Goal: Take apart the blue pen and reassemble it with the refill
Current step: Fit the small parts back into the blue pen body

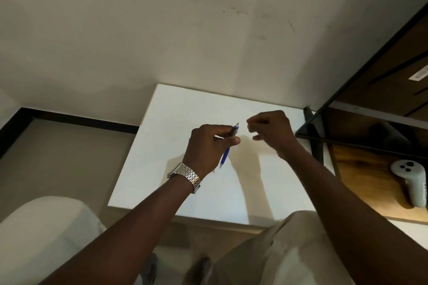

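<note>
My left hand (pixel 209 144) pinches the blue pen (pixel 225 155) between thumb and fingers, above the white table (pixel 176 109). The pen is tilted: its dark grip and pale tip point up and to the right, its blue barrel hangs down toward me. My right hand (pixel 272 132) hovers just right of the pen's upper tip, apart from it by a small gap, with fingers loosely curled. Whether those fingers hold a small part is not visible. A metal watch sits on my left wrist. No separate refill is in view.
A black-framed shelf (pixel 361 90) stands at the right, touching the table's far right corner. On its wooden lower board (pixel 361 183) lies a white handheld device (pixel 410 183). A white rounded seat (pixel 46 227) is at lower left. A wall rises right behind the table.
</note>
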`<state>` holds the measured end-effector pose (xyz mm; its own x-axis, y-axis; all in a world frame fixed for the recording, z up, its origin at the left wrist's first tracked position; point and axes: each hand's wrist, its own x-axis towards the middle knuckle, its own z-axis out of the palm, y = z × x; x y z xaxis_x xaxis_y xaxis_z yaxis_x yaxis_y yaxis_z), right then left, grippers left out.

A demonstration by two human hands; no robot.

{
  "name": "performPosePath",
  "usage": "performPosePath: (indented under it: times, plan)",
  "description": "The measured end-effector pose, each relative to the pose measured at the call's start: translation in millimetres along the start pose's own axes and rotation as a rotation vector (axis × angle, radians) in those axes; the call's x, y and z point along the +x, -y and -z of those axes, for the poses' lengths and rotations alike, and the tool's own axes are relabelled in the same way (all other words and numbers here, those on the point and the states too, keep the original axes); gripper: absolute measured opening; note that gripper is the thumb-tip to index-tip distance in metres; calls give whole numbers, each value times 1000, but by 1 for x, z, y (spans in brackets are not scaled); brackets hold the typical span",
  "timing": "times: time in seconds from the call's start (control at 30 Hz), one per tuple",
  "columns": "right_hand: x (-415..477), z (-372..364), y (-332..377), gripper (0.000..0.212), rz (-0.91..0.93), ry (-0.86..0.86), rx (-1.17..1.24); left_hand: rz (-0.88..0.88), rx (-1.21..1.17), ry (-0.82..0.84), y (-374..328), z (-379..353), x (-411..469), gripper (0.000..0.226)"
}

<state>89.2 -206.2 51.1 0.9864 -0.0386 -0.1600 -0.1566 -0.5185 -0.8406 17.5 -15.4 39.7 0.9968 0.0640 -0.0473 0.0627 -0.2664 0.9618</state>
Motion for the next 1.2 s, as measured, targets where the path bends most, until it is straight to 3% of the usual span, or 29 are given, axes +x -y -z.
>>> performPosePath:
  times: [0.13,0.3,0.63,0.9,1.2]
  plan:
    - [-16,28,36,24,189,150,128,2,-6,5,-1,-2,1,21]
    - [-38,30,57,31,357,198,-180,-16,0,14,-6,-4,-1,21]
    - [-50,27,72,21,425,138,-389,-52,45,7,-6,-3,-3,23]
    - [-52,24,83,33,465,164,-582,-66,101,-6,-4,-2,-3,28]
    - [-55,19,90,28,459,175,-657,-56,132,-23,-8,-1,-5,29]
